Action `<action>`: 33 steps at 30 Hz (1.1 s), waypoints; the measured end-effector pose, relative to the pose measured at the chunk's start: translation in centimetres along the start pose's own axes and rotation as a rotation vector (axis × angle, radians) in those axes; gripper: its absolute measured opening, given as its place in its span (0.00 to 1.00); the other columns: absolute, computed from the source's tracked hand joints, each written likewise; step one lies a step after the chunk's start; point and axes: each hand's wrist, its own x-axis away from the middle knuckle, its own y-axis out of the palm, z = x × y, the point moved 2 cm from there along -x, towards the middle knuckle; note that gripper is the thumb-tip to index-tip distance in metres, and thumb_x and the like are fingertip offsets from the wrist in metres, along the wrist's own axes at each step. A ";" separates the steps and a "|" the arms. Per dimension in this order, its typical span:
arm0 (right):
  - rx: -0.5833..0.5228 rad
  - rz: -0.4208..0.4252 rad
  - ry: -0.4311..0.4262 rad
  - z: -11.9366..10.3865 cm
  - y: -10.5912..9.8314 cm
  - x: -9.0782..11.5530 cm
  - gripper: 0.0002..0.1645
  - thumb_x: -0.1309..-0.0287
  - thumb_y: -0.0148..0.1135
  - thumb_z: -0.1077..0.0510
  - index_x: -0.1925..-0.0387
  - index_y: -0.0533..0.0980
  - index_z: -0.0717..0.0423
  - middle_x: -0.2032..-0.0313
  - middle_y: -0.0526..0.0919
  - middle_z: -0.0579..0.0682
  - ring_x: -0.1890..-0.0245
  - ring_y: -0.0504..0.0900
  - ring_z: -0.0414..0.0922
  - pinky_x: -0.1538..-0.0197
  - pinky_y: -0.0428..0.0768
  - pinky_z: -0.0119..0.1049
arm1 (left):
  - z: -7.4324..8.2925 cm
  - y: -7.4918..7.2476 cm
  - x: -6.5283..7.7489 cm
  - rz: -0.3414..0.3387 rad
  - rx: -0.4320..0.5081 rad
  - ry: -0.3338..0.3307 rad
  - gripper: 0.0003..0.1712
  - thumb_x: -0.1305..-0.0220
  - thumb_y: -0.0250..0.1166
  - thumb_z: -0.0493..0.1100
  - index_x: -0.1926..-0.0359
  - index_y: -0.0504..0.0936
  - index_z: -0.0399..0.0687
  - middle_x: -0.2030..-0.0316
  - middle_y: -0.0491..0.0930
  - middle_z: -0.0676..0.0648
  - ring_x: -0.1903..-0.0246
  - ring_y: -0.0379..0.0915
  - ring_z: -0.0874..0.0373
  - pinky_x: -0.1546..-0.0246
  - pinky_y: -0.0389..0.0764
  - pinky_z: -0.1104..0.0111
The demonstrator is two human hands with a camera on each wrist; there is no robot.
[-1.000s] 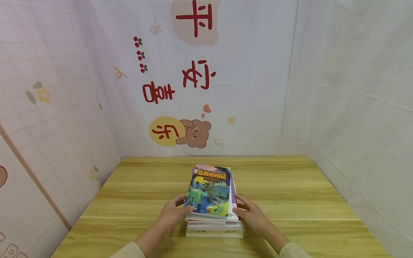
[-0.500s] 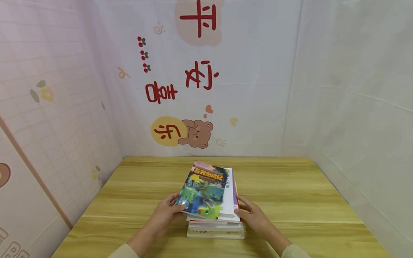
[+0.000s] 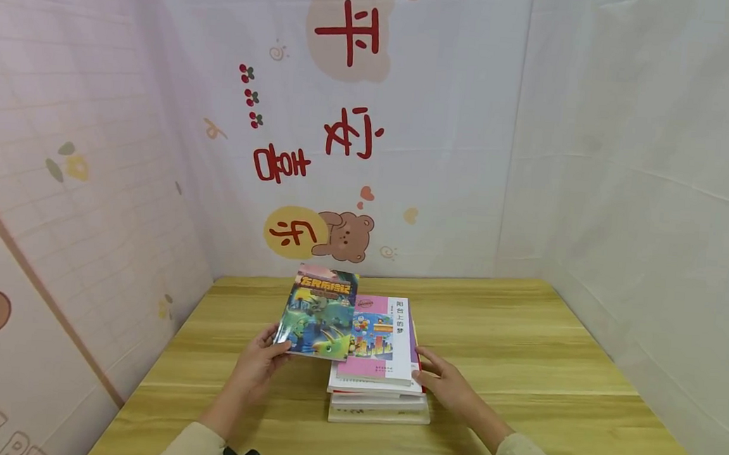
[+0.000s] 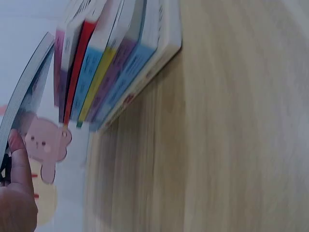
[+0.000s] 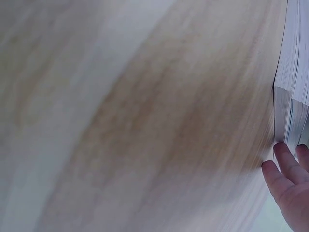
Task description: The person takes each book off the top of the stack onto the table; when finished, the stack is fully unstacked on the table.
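Note:
My left hand (image 3: 258, 362) pinches a thin paperback book (image 3: 318, 317) by its lower left corner, thumb on the cover, which shows colourful dinosaurs and yellow lettering. The book is raised, and its right edge overlaps the stack in the head view. From the left wrist the page edge (image 4: 21, 89) appears tilted, apart from the stack's spines. A pink and white book (image 3: 371, 348) tops the stack of several books (image 3: 378, 401). Along the stack's right side rests my right hand (image 3: 451, 389); its extended fingertips meet the page edges, as the right wrist view shows.
Everything lies on a wood-grain table (image 3: 508, 350). A printed white cloth wall (image 3: 446, 156) rises behind it, with more cloth (image 3: 644, 226) at the right and a patterned panel (image 3: 129, 239) at the left. Bare tabletop extends on both sides of the stack.
My left hand has lifted the dinosaur book off the top of the stack and carried it left, uncovering the pink and white book. My right hand has stayed at the stack's right side.

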 end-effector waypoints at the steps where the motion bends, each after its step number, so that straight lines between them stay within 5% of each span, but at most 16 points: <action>1: 0.001 -0.001 0.003 -0.1 0.0 0.1 0.36 0.33 0.62 0.52 0.28 0.64 0.55 0.38 0.72 0.68 0.38 0.72 0.62 0.39 0.71 0.59 | 0.2 -0.6 -0.3 0.016 -0.001 -0.002 0.35 0.30 0.55 0.28 0.26 0.53 0.34 0.47 0.72 0.43 0.62 0.78 0.61 0.53 0.82 0.66; 13: 0.006 -0.003 0.022 -0.4 0.0 0.2 0.36 0.33 0.62 0.53 0.27 0.64 0.54 0.38 0.72 0.68 0.38 0.73 0.61 0.39 0.71 0.59 | 1.2 -5.5 -3.0 0.102 -0.042 -0.055 0.39 0.25 0.52 0.32 0.21 0.43 0.41 0.37 0.62 0.39 0.63 0.78 0.65 0.47 0.79 0.68; 18: 0.002 -0.019 -0.004 -0.4 0.0 0.1 0.36 0.32 0.61 0.54 0.27 0.62 0.57 0.38 0.71 0.70 0.41 0.76 0.59 0.41 0.74 0.53 | 1.6 -6.1 -4.3 0.110 -0.017 -0.060 0.40 0.26 0.53 0.32 0.21 0.44 0.42 0.41 0.65 0.42 0.63 0.78 0.65 0.44 0.77 0.66; 23: 0.001 -0.019 0.003 -0.2 0.1 0.0 0.36 0.31 0.61 0.53 0.27 0.62 0.55 0.37 0.71 0.69 0.38 0.73 0.62 0.37 0.70 0.58 | 2.2 -7.2 -5.6 0.108 -0.025 -0.054 0.39 0.26 0.53 0.32 0.22 0.45 0.41 0.45 0.67 0.44 0.64 0.78 0.64 0.46 0.79 0.67; 33: -0.008 -0.022 -0.020 -0.3 0.1 0.0 0.36 0.31 0.60 0.54 0.26 0.61 0.56 0.37 0.71 0.69 0.38 0.73 0.62 0.40 0.73 0.53 | 2.7 -12.2 -6.7 0.113 -0.084 -0.058 0.42 0.26 0.52 0.31 0.22 0.39 0.40 0.53 0.70 0.51 0.66 0.80 0.67 0.50 0.81 0.69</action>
